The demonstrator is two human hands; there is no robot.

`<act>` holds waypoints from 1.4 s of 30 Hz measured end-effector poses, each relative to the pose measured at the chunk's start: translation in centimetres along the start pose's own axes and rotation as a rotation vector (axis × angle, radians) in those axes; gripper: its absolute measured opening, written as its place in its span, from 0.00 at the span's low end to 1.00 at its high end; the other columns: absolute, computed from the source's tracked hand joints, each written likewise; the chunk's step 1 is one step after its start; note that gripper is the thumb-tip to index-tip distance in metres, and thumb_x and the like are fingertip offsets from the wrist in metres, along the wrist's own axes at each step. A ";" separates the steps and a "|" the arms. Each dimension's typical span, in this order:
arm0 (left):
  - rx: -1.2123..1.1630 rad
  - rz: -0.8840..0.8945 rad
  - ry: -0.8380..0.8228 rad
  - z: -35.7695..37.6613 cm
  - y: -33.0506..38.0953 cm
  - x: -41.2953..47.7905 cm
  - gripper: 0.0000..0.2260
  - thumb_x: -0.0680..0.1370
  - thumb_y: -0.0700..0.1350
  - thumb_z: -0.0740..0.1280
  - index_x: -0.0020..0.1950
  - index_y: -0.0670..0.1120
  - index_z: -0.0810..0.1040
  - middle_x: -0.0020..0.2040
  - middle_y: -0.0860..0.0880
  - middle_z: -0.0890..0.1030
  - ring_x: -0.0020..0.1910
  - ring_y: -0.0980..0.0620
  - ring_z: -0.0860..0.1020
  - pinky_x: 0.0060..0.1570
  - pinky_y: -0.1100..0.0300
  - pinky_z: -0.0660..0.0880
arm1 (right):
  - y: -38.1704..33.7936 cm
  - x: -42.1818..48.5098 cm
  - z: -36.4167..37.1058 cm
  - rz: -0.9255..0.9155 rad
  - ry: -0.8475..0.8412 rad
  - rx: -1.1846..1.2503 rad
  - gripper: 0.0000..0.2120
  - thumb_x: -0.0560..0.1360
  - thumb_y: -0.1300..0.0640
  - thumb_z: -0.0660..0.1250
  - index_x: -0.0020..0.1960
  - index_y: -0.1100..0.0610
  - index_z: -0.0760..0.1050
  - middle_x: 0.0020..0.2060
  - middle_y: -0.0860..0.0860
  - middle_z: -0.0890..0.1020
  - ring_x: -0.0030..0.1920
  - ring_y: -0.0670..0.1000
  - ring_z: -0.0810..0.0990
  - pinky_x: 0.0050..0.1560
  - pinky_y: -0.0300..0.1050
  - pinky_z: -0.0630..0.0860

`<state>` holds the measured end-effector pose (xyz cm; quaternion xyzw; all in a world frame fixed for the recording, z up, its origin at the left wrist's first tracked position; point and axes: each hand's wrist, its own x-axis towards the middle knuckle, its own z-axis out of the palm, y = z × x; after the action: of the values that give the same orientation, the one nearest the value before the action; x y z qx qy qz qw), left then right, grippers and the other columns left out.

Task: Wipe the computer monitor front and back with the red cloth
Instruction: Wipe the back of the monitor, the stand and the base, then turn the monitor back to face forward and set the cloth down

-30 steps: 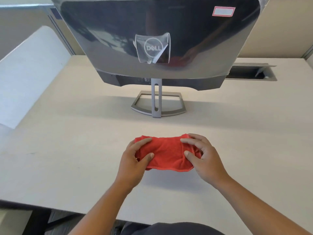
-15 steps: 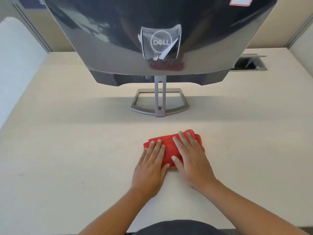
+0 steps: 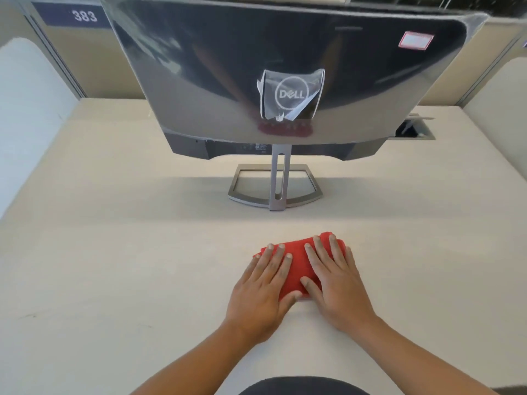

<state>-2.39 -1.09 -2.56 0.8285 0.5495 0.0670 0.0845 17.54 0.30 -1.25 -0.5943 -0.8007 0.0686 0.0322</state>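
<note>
The red cloth [image 3: 298, 263], which a second ago was being pinched and folded by curled fingers, is now pressed flat on the table [image 3: 114, 252] in the lower centre of the frame. The hands are laid on it side by side with fingers straight, the left hand [image 3: 261, 289] over its left part and the right hand [image 3: 336, 283] over its right, and nothing is gripped. The monitor [image 3: 228, 67], seen from the back in the upper frame, is untouched. The folding is judged finished and the wiping not yet begun.

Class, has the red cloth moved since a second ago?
Yes. The cloth has come down onto the desk, slightly right relative to the stand; left hand and right hand press it flat.
</note>
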 end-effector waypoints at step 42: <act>0.199 -0.114 0.248 -38.1 -5.8 19.4 0.21 0.81 0.55 0.64 0.34 0.43 0.73 0.34 0.47 0.76 0.35 0.45 0.77 0.37 0.53 0.75 | -2.2 17.4 -29.8 0.164 0.472 -0.057 0.37 0.79 0.34 0.52 0.81 0.54 0.51 0.81 0.53 0.51 0.80 0.54 0.54 0.68 0.52 0.73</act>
<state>-7.85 21.59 33.80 0.7856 0.6058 0.1089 -0.0629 14.31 18.46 28.04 -0.6576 -0.7216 -0.0924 0.1957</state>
